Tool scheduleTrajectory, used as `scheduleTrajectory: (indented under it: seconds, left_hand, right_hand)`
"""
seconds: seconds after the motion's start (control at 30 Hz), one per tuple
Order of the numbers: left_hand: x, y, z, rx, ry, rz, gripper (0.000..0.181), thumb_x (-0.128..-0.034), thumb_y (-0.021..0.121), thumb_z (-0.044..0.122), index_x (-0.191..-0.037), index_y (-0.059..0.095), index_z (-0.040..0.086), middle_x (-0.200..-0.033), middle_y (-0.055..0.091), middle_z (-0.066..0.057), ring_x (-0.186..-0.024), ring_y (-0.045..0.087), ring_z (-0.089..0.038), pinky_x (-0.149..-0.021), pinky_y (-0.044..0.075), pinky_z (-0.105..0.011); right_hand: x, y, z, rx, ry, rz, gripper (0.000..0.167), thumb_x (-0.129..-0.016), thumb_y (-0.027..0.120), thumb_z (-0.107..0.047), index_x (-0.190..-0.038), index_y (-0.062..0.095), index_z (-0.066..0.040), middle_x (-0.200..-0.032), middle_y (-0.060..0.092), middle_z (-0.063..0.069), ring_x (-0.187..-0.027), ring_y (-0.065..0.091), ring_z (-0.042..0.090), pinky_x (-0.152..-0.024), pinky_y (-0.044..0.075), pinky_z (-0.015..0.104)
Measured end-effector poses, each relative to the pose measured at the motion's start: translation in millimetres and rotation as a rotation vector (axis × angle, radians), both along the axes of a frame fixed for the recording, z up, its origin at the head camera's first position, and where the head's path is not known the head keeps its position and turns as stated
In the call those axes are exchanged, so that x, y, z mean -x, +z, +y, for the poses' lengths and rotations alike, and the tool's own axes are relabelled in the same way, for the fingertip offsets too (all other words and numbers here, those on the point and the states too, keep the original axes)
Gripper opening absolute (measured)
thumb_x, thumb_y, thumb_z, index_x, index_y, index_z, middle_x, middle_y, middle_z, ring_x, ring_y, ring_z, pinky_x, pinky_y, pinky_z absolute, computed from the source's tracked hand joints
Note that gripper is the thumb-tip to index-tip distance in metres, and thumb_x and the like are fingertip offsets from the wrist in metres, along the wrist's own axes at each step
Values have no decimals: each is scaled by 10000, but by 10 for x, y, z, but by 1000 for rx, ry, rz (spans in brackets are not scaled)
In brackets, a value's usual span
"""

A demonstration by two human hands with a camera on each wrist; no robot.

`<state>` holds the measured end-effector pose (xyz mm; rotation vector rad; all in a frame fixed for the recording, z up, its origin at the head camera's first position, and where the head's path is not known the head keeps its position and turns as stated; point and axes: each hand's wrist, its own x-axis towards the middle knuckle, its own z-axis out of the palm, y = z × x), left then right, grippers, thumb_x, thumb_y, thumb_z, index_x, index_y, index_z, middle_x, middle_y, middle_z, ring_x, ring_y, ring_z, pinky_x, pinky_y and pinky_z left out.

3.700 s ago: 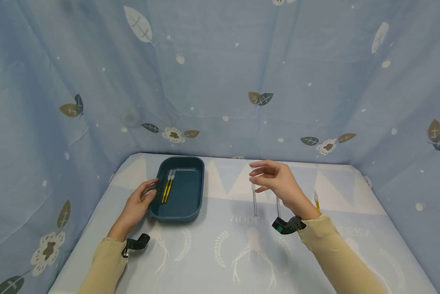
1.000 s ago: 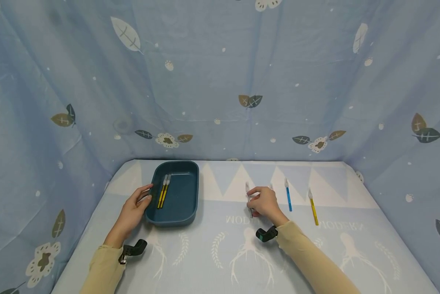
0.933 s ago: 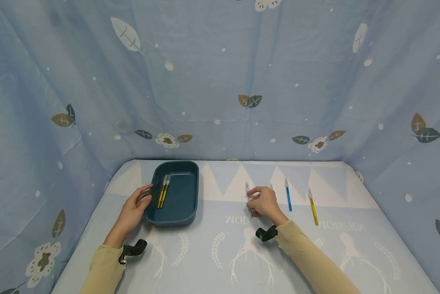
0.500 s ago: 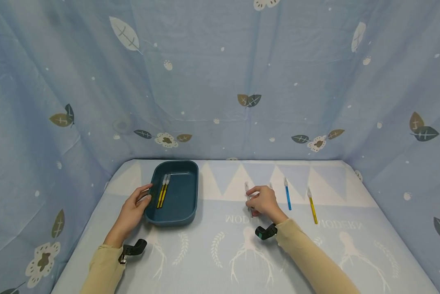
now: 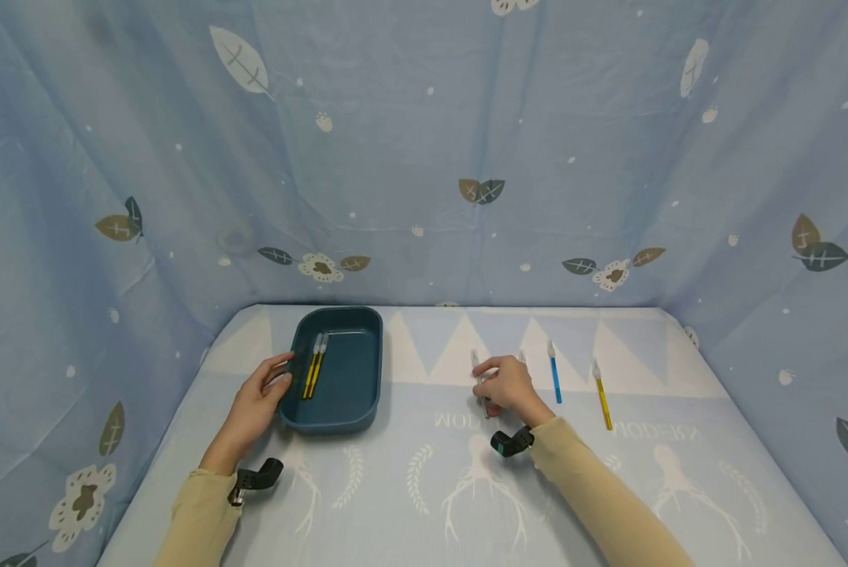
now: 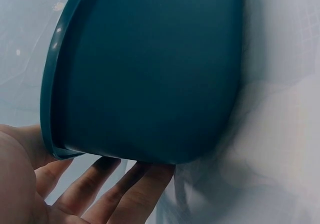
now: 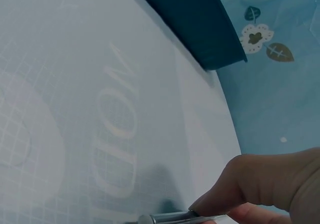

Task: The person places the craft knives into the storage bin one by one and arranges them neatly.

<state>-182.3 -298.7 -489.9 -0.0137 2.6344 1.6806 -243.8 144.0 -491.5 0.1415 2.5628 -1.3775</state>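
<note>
In the head view my left hand rests against the left side of a dark teal tray; its fairly straight fingers touch the outer wall, also seen in the left wrist view. Two yellow craft knives with clear caps lie side by side in the tray. My right hand pinches a silver craft knife between thumb and fingers, low at the table. Its metal end shows at the bottom of the right wrist view. Just beyond that hand peeks the cap of another knife, mostly hidden.
Right of my right hand lie a blue craft knife and a yellow craft knife, both capped. A patterned pale cloth covers the table. Blue curtain hangs along the back and both sides.
Since the earliest frame, my right hand has come down from above the silver craft knife and taken hold of it. Over the last second both hands stay nearly still. The tray has not moved.
</note>
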Motion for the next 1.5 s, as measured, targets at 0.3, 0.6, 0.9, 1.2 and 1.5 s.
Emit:
scheduleTrajectory:
  seconds: [0.3,0.6,0.9,1.2,1.5]
  left_hand:
    - [8,-1,-7,-9,-2,6,553,-1205,481,242,-1720,332,106,-1723,321,-294,-1562,338,-535,-1232,341,-689]
    - [2,-8,7,-9,2,9,544,-1203,487,213,-1713,338,96,-1716,335,-296,-1562,344,-529,-1232,341,-684]
    - [-6,2,11,-4,0,9,546,-1203,484,215,-1715,335,94,-1714,336,-300,-1553,355,-535,-1228,347,-684]
    - [1,-1,8,-10,1,-4,549,-1203,484,222,-1718,331,110,-1723,323,-292,-1551,353,-543,-1224,352,-692]
    - [20,-15,-3,-5,-4,2,547,-1205,477,219,-1720,329,108,-1722,322,-297,-1552,354,-541,-1226,354,-685]
  right_hand:
    - [-5,10,10,14,3,-6,301,-883,778,30,-1177,800,-28,-868,725,115,-488,632,186,-471,590,320]
    - [-18,-10,11,31,0,6,303,-890,764,42,-1185,797,-21,-849,723,111,-507,619,166,-467,579,296]
    - [-42,-1,74,131,16,-8,358,-903,717,75,-1247,783,1,-934,758,140,-630,680,193,-488,602,334]
    - [-60,19,123,201,13,-62,389,-935,719,54,-1315,771,-5,-1034,751,169,-747,689,218,-530,626,348]
    - [-118,128,134,244,79,-39,421,-965,705,38,-1382,737,-8,-1097,739,195,-761,696,220,-586,638,368]
